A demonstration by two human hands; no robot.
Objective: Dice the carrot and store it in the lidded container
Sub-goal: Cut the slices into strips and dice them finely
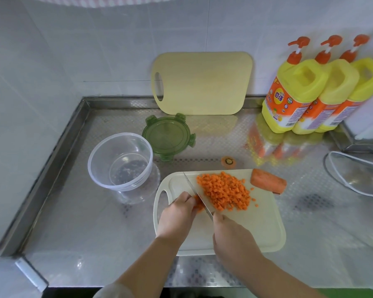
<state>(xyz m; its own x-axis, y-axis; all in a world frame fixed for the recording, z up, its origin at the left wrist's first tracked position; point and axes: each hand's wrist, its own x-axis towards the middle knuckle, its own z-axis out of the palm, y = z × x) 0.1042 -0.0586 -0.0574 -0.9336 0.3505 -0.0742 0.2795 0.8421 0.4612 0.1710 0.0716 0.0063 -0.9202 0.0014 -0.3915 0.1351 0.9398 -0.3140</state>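
At the middle of the counter's (84,222) front edge, a pale cutting board (256,229) carries the diced carrot (224,193), heaped toward the board's far side. At the heap's left margin, the left hand (177,214) holds the uncut carrot strips (199,207) down with curled fingertips. The knife (193,187) stands just beside those fingertips, its tip pointing to the board's far left corner; the right hand (233,237) is wrapped round its hidden handle. A whole carrot piece (268,181) lies at the board's far right corner, and a trimmed carrot end (228,161) lies on the counter just beyond the board. Left of the board stands the clear container (95,173), open, with its green lid (167,136) just behind it. Along the back edge a second cutting board (202,82) leans on the wall; three yellow detergent bottles (289,104) occupy the back right corner. A glass pot lid (357,175) rests at the right edge.
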